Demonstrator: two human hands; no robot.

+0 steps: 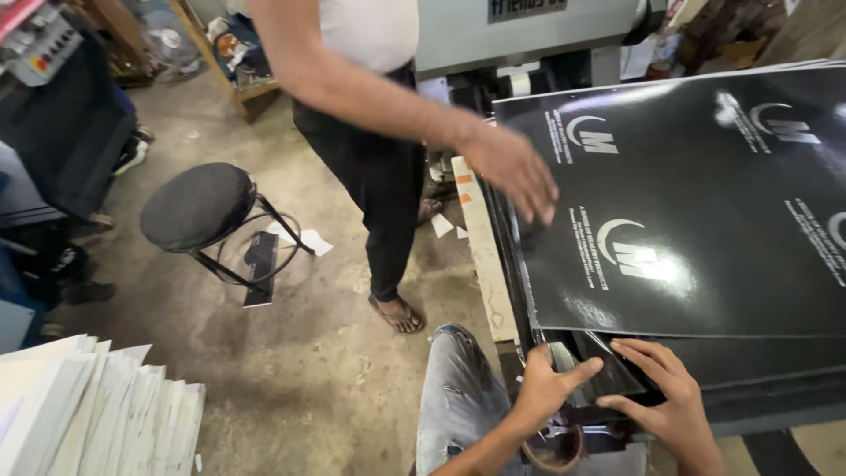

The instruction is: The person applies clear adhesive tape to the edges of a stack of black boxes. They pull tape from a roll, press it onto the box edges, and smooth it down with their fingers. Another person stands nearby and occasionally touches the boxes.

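A big stack of glossy black sheets (705, 220) fills the right side of the view, with pale printed marks repeated across the top sheet and a hard glare off it near the middle. Both of the wearer's hands are at the near edge of that stack. The left hand (546, 388) has its index finger stretched out flat toward the right, pressing on the edge of a lower sheet, other fingers loosely curled, not closed around anything. The right hand (665, 397) sits just beside it, fingers spread and bent, fingertips on the same dark edge under the top sheet; can't tell if it's actually pinching a sheet or just resting there. The two hands nearly touch. Below them there's the wearer's knee in grey jeans (458, 397). At the far left corner of the stack, another person's hand (515, 172) hovers open over the top sheet, fingers spread, arm coming in from the upper left; that person stands on the concrete floor (308, 353) in dark trousers and sandals. A pale wooden board (485, 264) runs along the left side of the stack. Further left is a round black stool (198, 207), and in the near left corner a fanned pile of white sheets (88, 414). Grey machine (529, 35) at the far side.
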